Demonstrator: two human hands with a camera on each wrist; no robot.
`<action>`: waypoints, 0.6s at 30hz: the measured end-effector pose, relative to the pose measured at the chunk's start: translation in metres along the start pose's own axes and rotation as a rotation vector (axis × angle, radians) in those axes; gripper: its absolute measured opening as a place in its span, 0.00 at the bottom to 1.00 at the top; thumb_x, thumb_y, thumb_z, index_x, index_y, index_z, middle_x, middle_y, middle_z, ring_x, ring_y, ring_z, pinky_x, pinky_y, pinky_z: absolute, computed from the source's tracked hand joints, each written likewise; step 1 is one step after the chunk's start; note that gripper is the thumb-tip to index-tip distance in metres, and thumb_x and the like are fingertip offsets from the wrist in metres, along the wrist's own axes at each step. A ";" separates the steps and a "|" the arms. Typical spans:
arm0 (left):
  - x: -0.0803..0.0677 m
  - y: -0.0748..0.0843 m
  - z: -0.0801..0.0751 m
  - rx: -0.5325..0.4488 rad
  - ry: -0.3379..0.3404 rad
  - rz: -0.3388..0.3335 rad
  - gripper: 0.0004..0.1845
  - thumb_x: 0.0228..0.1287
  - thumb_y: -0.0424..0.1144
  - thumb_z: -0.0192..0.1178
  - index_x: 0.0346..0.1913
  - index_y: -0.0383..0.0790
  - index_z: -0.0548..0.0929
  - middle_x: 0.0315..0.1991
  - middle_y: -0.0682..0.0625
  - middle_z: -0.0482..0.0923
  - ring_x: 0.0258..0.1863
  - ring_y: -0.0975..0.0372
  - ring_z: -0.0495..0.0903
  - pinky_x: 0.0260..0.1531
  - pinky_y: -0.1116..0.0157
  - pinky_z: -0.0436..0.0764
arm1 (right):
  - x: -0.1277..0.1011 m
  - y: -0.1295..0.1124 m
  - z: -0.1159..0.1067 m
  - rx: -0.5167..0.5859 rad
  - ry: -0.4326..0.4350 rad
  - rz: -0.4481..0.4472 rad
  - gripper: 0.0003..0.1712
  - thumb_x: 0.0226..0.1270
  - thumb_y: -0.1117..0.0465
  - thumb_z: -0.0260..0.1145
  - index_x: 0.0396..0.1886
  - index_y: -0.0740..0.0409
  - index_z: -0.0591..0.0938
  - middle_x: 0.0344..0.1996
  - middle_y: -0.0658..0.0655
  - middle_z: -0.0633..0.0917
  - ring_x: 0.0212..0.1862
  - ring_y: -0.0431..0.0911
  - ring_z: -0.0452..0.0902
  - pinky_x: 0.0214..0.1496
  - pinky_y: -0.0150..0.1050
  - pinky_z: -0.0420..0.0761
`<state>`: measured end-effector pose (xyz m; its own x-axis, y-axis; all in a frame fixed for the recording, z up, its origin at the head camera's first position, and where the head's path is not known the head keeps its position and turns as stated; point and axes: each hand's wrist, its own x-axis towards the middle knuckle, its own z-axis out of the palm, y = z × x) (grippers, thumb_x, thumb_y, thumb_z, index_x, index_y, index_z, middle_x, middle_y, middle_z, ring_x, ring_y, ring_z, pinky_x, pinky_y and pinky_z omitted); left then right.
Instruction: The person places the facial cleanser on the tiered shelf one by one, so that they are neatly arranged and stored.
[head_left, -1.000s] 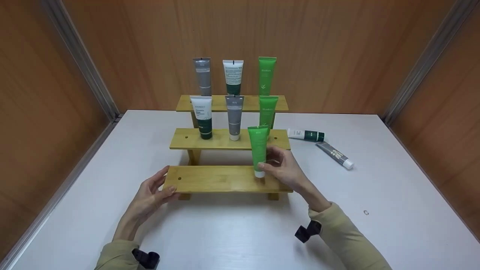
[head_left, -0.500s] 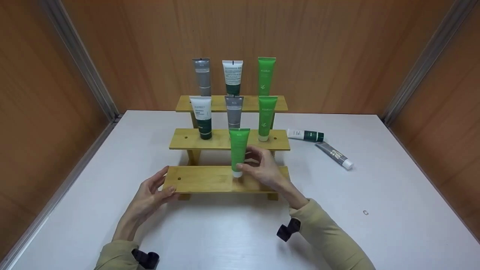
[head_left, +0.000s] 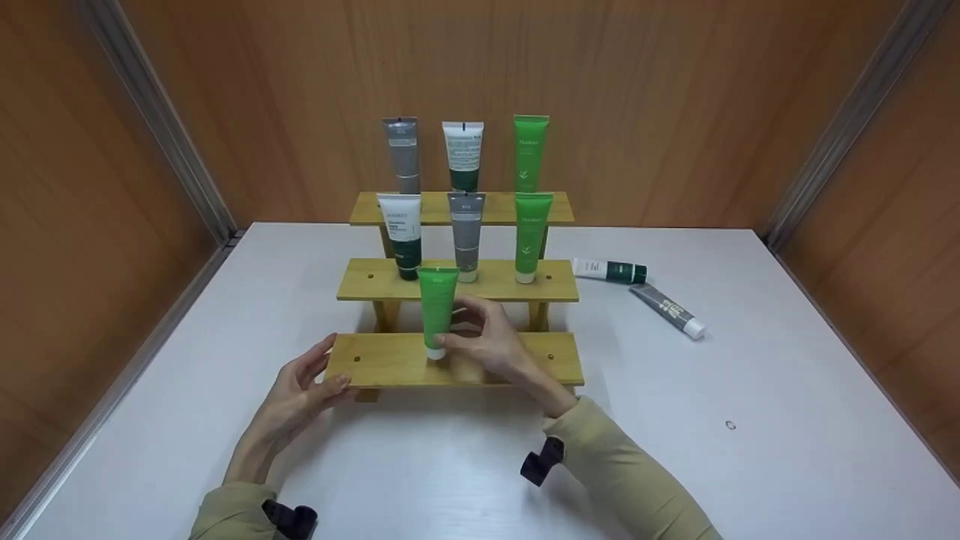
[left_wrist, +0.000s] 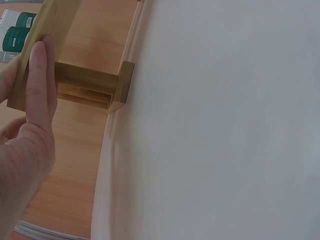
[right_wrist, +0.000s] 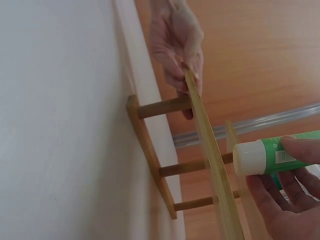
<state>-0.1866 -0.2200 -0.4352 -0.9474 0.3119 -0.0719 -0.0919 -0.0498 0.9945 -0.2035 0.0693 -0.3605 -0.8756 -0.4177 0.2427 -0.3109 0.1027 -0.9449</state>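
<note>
My right hand [head_left: 491, 341] pinches a green squeeze tube [head_left: 437, 307] between thumb and fingers, white cap down. It is nearly upright over the lowest step of a three-tier wooden display stand [head_left: 397, 367]. In the right wrist view its white cap [right_wrist: 250, 157] is close to the step; I cannot tell if they touch. My left hand [head_left: 292, 397] grips the left end of that step, fingers [left_wrist: 37, 85] along the board in the left wrist view. The middle step carries a white-and-dark-green tube [head_left: 401, 232], a grey tube [head_left: 466, 232] and another green tube [head_left: 531, 236].
On the top step stand a grey tube [head_left: 403, 154], a white-and-dark-green tube [head_left: 463, 154] and a green tube [head_left: 529, 154]. A white-and-dark-green tube [head_left: 611, 271] and a grey tube [head_left: 667, 311] lie on the white table [head_left: 787, 360] at right. A small ring [head_left: 730, 425] lies nearer. Wooden walls enclose the table.
My right hand has carried the green tube leftward along the lowest step, from its right part to left of its middle. My left hand keeps its grip on the stand.
</note>
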 end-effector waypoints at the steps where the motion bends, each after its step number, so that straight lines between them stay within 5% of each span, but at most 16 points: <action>1: 0.000 0.000 0.000 0.002 -0.001 0.001 0.42 0.57 0.31 0.58 0.70 0.45 0.45 0.67 0.44 0.52 0.52 0.62 0.74 0.52 0.57 0.76 | 0.001 0.001 0.002 0.006 -0.001 -0.007 0.25 0.52 0.67 0.66 0.52 0.65 0.73 0.47 0.64 0.77 0.51 0.55 0.74 0.59 0.46 0.75; 18: 0.001 -0.001 0.000 0.011 0.013 -0.020 0.43 0.57 0.32 0.59 0.70 0.46 0.45 0.66 0.44 0.53 0.55 0.61 0.71 0.55 0.55 0.74 | 0.014 0.009 0.025 0.034 -0.033 -0.055 0.25 0.48 0.69 0.68 0.49 0.63 0.75 0.46 0.63 0.79 0.48 0.55 0.77 0.53 0.40 0.79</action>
<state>-0.1876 -0.2192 -0.4361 -0.9494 0.3000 -0.0928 -0.1076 -0.0329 0.9937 -0.2095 0.0420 -0.3705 -0.8445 -0.4515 0.2879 -0.3453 0.0483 -0.9372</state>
